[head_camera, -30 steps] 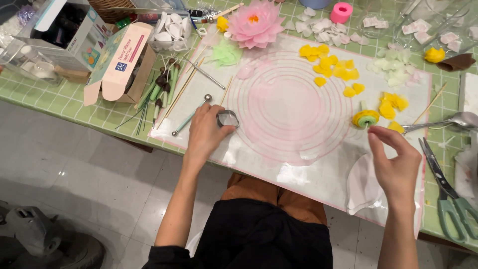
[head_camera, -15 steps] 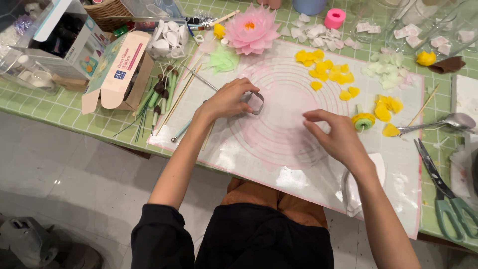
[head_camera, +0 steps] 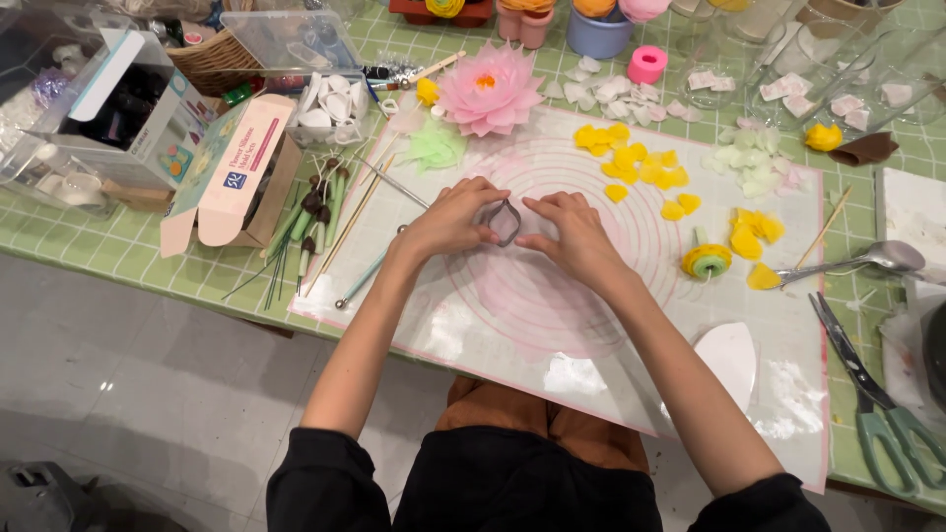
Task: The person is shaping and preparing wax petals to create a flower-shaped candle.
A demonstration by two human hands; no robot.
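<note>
A thin shiny metal cutter [head_camera: 505,221] sits on a smooth, glossy translucent silicone mat [head_camera: 591,325], beside a polished metal spoon [head_camera: 867,260]

Pink lotus flower [head_camera: 490,87] glowing at the far edge of the green-checked tablecloth [head_camera: 118,251], orange at its heart. Yellow petals [head_camera: 641,167] scattered over the translucent mat [head_camera: 552,296] (pink rings printed on it). Silvery metal cutter [head_camera: 504,222], green-handled scissors [head_camera: 882,414] at the right edge.
</note>
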